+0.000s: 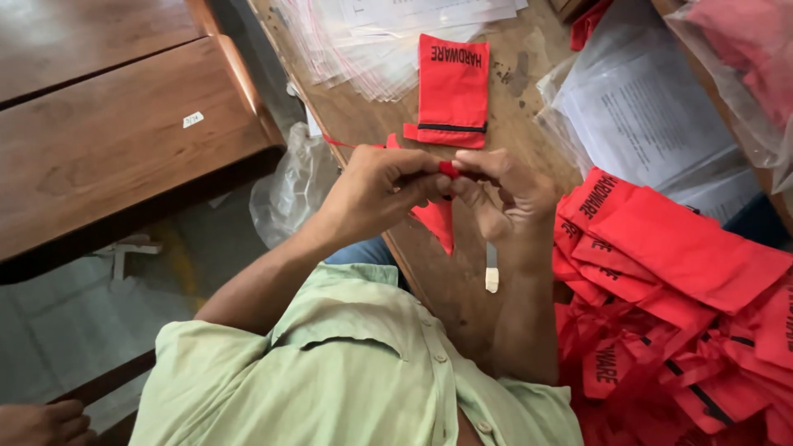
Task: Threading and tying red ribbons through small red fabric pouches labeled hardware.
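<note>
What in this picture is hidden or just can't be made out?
- Red cloth piece, head view: mostly hidden by the left hand and right hand; its shape is unclear.
- Pile of red pouches: cut off by the right and bottom edges.
- Printed sheets: text too small.

A worn wooden worktable runs along the right. To the left stands a dark brown wooden bench over a pale grey floor. Soft daylight falls evenly.

matt red cloth pouch, worn wooden table
</note>
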